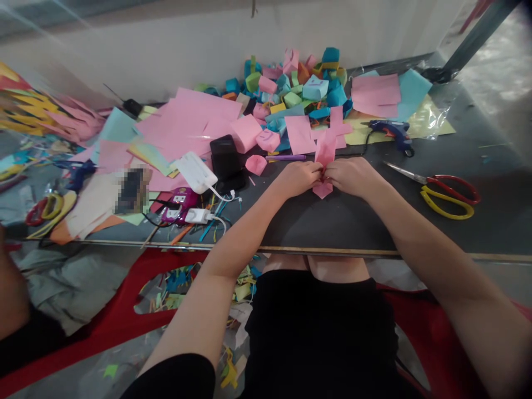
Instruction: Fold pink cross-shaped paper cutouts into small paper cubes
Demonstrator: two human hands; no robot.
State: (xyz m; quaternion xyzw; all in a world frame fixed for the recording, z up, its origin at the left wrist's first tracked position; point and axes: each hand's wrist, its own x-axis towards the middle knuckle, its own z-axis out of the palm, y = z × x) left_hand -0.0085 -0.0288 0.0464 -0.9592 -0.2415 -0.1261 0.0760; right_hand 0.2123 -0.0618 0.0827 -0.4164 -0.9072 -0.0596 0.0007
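Between my two hands is a piece of folded pink paper (326, 148), its upper strip standing away from me and a pointed end showing below my fingers. My left hand (301, 176) pinches it from the left. From the right, my right hand (347, 173) grips the same paper, the fingertips of both hands nearly meeting. A purple pen (286, 158) lies just beyond my left hand. Right of my right hand rest scissors (449, 191) with red and yellow handles, blades apart. A blue glue gun (390, 133) lies behind them.
Small folded paper boxes (291, 88) in several colours are heaped against the wall. Loose pink sheets (187, 122), a black phone (226, 160), a white power bank (193, 172) and a purple power strip (180, 202) crowd the left. Another person's arm (12, 288) shows at far left.
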